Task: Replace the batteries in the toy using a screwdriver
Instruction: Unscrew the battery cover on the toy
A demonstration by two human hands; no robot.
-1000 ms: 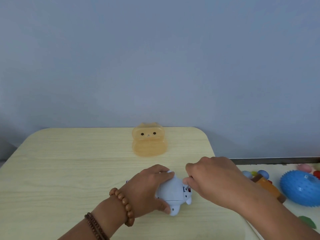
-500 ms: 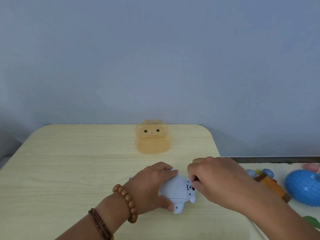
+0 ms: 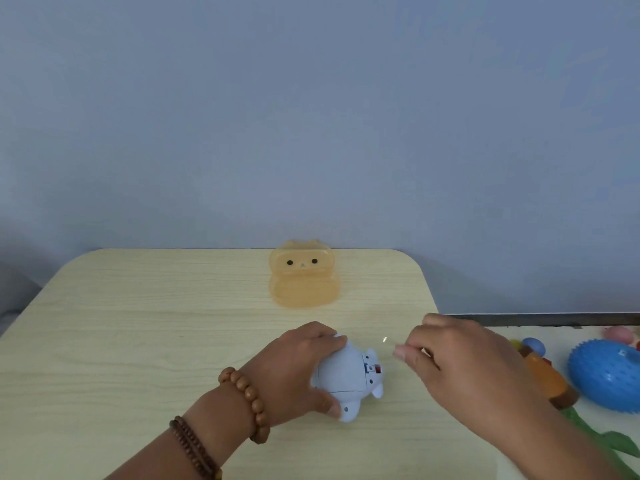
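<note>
Fingers (image 3: 323, 336) of left hand (image 3: 294, 368): curled round pale blue animal toy (image 3: 346, 375) on wooden table (image 3: 138, 341). Item two, right hand (image 3: 460, 362): at toy's 3 o'clock, apart; fingers curled, contents indiscernible.

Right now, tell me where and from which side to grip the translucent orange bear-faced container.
Grip the translucent orange bear-faced container across its left and right flanks, coming from the front and above. It sits at the pale wooden table's far edge by the wall, so the back looks cramped; both flanks stand free.
</note>
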